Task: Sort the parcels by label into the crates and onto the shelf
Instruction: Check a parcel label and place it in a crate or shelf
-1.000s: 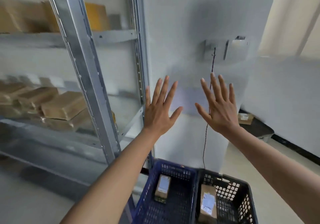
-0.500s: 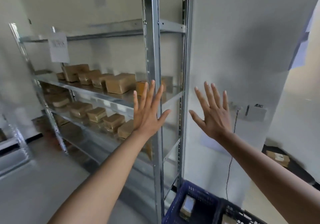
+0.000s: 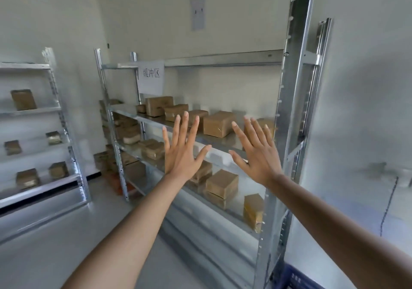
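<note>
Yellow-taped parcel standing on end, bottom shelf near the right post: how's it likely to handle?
The yellow-taped parcel stands on a narrow end, so a push high up would probably tip it. Glossy tape wrap suggests a slippery surface. Its boxy, square-edged shape looks stiff, not floppy. Weight cannot be judged.

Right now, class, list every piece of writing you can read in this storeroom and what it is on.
"缓冲区": handwritten on the white paper sign hung at the top of the metal shelf rack.
Wall notice: marks too blurred to read.
Blue crate: small label, unreadable.
Parcels: no readable labels.
</note>
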Demonstrator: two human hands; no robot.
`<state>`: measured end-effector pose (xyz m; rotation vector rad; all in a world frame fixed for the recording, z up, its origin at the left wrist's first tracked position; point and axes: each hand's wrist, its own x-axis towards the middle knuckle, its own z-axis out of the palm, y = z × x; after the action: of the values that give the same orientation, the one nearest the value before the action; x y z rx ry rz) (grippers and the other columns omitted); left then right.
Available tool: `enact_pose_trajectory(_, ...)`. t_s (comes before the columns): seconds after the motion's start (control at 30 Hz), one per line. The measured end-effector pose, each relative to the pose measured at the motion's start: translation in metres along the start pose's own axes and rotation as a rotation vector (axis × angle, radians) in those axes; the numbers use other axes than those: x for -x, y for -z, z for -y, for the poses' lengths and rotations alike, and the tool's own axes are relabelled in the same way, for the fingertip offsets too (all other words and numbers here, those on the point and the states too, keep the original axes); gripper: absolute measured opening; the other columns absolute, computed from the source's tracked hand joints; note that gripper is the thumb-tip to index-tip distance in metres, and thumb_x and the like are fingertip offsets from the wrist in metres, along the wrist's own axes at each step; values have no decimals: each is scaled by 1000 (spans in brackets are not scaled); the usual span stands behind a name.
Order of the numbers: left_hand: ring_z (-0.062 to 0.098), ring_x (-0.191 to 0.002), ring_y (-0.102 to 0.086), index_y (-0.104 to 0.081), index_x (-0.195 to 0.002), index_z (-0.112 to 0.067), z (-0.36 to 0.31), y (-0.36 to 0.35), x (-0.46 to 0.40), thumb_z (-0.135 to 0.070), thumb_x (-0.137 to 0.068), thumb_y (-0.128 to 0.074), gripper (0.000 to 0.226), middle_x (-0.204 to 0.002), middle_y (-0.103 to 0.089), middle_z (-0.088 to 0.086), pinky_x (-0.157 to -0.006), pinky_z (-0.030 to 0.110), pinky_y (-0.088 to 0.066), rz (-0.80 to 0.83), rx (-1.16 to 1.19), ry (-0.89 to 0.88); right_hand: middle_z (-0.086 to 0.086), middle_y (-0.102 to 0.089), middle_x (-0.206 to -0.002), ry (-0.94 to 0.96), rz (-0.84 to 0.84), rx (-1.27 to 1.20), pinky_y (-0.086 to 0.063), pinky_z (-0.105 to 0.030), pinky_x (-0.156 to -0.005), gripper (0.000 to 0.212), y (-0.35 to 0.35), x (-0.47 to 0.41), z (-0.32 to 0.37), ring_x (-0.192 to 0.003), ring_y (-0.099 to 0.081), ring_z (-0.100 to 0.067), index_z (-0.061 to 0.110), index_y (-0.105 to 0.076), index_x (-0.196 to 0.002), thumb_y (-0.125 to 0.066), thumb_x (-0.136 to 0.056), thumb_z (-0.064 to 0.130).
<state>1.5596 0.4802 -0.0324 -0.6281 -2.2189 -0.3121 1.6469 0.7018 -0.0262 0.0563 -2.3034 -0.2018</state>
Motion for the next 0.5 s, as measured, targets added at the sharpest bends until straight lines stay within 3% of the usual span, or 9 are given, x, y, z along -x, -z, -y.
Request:
enact_pose_trajectory(0.23,22,-151,14,6,-157,-28,150,-15,-25,-69,-96,-22,79,-164,14,3,-119,59,4,34,-89,61,-4,-4,-166,-11,5,-13,-8,-50,-123,69,-60,-96,88,-153,0,-25,31,-5,-158,-17,-98,64)
enact_pose_trajectory(0.5,23,-151,12,3,-157,-27,237,-62,-66,-70,-95,-22,79,-165,12,3,-119,58,5,19,-118,69,-7,-9,-165,32,2,-25,-3,-50,-123,69,-143,-185,142,-152,-5,-28,33,-3,-158,-22,-99,63)
